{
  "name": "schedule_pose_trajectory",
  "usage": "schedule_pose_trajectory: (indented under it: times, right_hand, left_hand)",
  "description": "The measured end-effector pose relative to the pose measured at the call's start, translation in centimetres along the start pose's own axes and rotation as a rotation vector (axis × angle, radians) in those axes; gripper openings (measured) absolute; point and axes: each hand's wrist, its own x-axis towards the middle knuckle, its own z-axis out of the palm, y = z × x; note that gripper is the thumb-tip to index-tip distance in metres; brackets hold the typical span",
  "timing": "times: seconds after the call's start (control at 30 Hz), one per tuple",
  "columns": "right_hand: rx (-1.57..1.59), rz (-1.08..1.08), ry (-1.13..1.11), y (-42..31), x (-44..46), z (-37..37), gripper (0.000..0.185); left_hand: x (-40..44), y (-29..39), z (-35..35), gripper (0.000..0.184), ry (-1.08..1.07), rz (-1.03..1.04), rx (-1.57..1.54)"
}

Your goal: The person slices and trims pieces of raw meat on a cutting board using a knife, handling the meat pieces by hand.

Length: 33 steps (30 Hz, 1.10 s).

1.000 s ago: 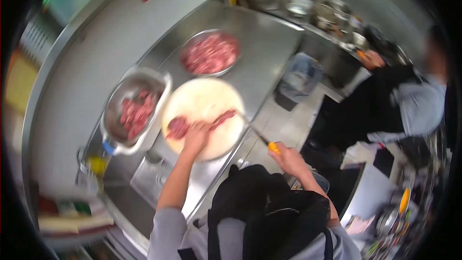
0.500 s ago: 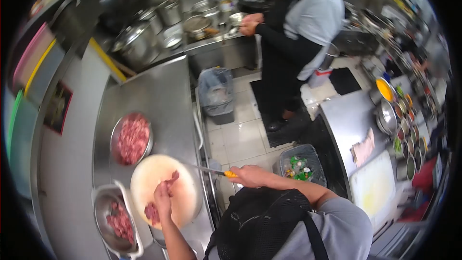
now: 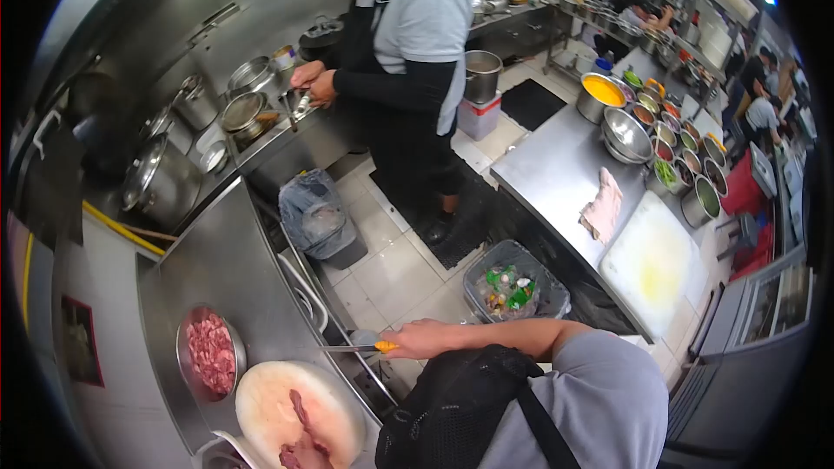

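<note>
My right hand (image 3: 419, 339) is closed around the yellow-orange handle of a knife (image 3: 356, 348). Its blade points left, past the far edge of a thick round cutting board (image 3: 261, 386), without touching any meat. At the bottom of the view, my left hand (image 3: 306, 452) is closed on a piece of raw meat on the board, its fingers partly blending with the meat. A narrow strip of raw meat (image 3: 299, 406) stretches away from those fingers. Beyond the board, a metal bowl (image 3: 242, 356) holds chopped red meat (image 3: 209, 354).
A white tub (image 3: 228, 439) is partly cut off beside the board. Lined bins stand on the floor, one grey (image 3: 343, 247), another with green scraps (image 3: 508, 291). A person in a dark apron (image 3: 395, 122) stands ahead. The right counter bears a white cutting board (image 3: 651, 252) and meat (image 3: 601, 208).
My view has swung to the right and up, bringing more of the right counter into sight. The knife stays in my right hand and the meat under my left.
</note>
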Motion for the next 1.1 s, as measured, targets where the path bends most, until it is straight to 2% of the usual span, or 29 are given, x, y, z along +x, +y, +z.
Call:
schedule_pose_trajectory:
  times: [0.03, 0.1, 0.13, 0.17, 0.2, 0.23, 0.27, 0.37, 0.5, 0.6, 0.67, 0.9, 1.0, 1.1]
  right_hand:
    - [0.036, -0.004, -0.007, -0.1, -0.2, -0.2, 0.049]
    - [0.017, -0.031, -0.015, 0.2, 0.1, 0.2, 0.048]
    - [0.005, -0.045, -0.006, 0.2, 0.3, 0.4, 0.046]
    - [-0.008, -0.064, -0.028, 0.0, 0.6, 0.5, 0.046]
    - [-0.02, -0.075, -0.034, -0.3, 1.0, 0.7, 0.045]
    - [-0.031, -0.084, -0.036, -0.6, 1.4, 0.8, 0.044]
    - [-0.039, -0.103, -0.054, -0.7, 1.8, 0.9, 0.044]
    - [-0.074, -0.156, -0.067, -1.4, 2.7, 1.6, 0.042]
    - [-0.111, -0.175, -0.107, -2.5, 3.2, 2.1, 0.042]
    - [-0.154, -0.198, -0.132, -3.0, 3.8, 2.4, 0.042]
    - [-0.179, -0.21, -0.141, -3.3, 4.2, 2.1, 0.042]
    - [-0.191, -0.176, -0.209, -7.2, 4.8, 0.6, 0.044]
    - [-0.197, -0.143, -0.224, -7.7, 4.7, 0.8, 0.044]
    - [-0.187, -0.158, -0.221, -8.7, 5.1, 0.7, 0.044]
  left_hand:
    - [0.0, -0.8, 2.9, 0.048, -0.011, -0.022, -0.007]
    - [1.1, -2.8, 11.8, 0.044, -0.096, 0.144, -0.272]
    - [1.2, -2.7, 13.6, 0.029, -0.117, 0.094, -0.174]
    - [0.5, -1.8, 13.9, 0.029, -0.125, 0.066, -0.188]
    - [0.0, -0.4, 13.4, 0.02, -0.134, -0.26, -0.937]
    - [-0.4, 0.5, 13.0, 0.034, -0.11, -0.596, -1.68]
    - [-0.5, 1.3, 14.2, 0.031, 0.062, -0.624, -1.751]
    - [-1.7, 2.0, 13.7, 0.024, 0.119, -0.596, -1.9]
    - [-2.5, 2.4, 12.6, 0.019, 0.091, -0.591, -1.873]
    - [-2.7, 3.1, 12.1, 0.019, 0.129, -0.66, -1.709]
    - [-2.1, 3.0, 13.4, 0.02, 0.165, -0.623, -1.474]
    - [-2.1, 2.9, 12.2, 0.018, 0.166, -0.638, -1.464]
    - [-2.8, 3.5, 11.3, 0.02, 0.196, -0.614, -1.326]
    - [-3.0, 4.1, 9.9, 0.019, 0.162, -0.678, -1.199]
